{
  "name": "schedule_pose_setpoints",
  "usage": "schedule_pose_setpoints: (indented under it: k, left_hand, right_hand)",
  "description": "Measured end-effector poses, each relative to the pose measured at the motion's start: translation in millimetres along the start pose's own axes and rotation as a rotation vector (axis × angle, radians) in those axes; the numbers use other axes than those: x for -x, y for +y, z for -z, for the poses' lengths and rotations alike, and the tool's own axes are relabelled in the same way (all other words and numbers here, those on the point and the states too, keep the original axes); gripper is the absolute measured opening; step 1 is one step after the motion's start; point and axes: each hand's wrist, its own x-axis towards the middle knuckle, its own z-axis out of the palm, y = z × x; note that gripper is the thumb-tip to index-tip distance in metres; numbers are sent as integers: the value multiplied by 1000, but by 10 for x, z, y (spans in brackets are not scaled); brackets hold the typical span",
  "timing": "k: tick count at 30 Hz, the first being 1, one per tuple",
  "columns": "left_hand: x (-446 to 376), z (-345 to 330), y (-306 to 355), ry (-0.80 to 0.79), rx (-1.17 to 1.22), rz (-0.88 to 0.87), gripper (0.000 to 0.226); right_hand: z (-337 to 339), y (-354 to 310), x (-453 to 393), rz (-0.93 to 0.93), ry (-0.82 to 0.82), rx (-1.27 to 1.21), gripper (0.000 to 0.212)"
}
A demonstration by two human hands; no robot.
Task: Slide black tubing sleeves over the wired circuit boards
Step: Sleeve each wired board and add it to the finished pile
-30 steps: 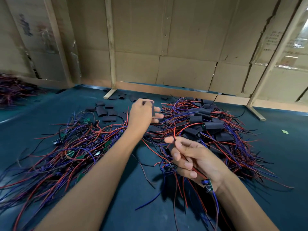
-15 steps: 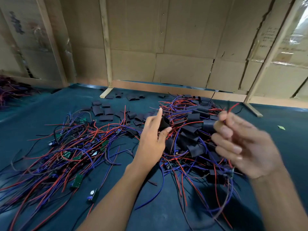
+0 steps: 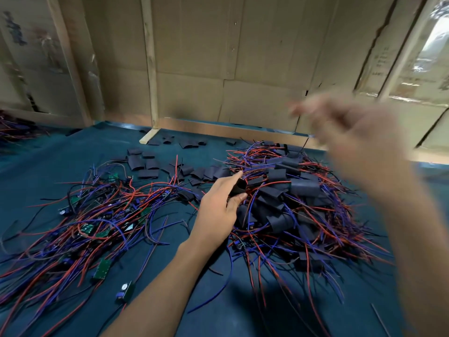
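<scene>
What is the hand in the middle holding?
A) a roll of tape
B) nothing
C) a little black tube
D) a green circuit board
C: the left hand pinches a black tubing sleeve between thumb and fingers, above the wire pile.

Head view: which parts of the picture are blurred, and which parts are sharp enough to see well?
In the head view the right hand is smeared by motion blur, so its grip cannot be read; the left hand is sharp, pinching a black sleeve; the wire piles are fairly sharp; the window at upper right glares white.
</scene>
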Motion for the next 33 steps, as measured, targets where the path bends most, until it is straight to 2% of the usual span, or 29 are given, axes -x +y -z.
schedule_pose_setpoints:
  k: [2, 3, 4, 8, 12, 15, 20, 24, 30, 33]
  left_hand:
    - [1, 13, -10, 14, 28, 17, 50]
    - [4, 18, -20, 27, 51, 29, 50]
    - [10, 28, -32, 38, 71, 43, 50]
    - [13, 77, -62, -9, 63, 14, 48]
    - [25, 91, -52, -54, -15, -213, 50]
    - [41, 96, 14, -96, 10, -317, 51]
    - [26, 144, 44, -92, 50, -350, 48]
    - [31, 154, 75, -112, 90, -368, 45]
    - [9, 166, 95, -139, -89, -493, 57]
    - [8, 156, 125, -126, -118, -498, 58]
  right_hand:
    - [-306, -64, 327, -16, -183, 71, 21]
    - [-460, -45, 584, -36, -203, 140, 19]
    - [-554, -7, 736, -85, -203, 172, 15]
    - [-570, 67, 965, -28, -96, 313, 17]
    - [-498, 126, 994, -63, 7, 270, 18]
    - [-520, 125, 1023, -75, -15, 185, 15]
    - [-554, 79, 1025, -135, -27, 106, 14]
    - [-543, 46, 1020, -185, -46, 144, 16]
    - [-523, 60, 1016, -215, -154, 190, 25]
    - [-503, 102, 997, -303, -205, 87, 21]
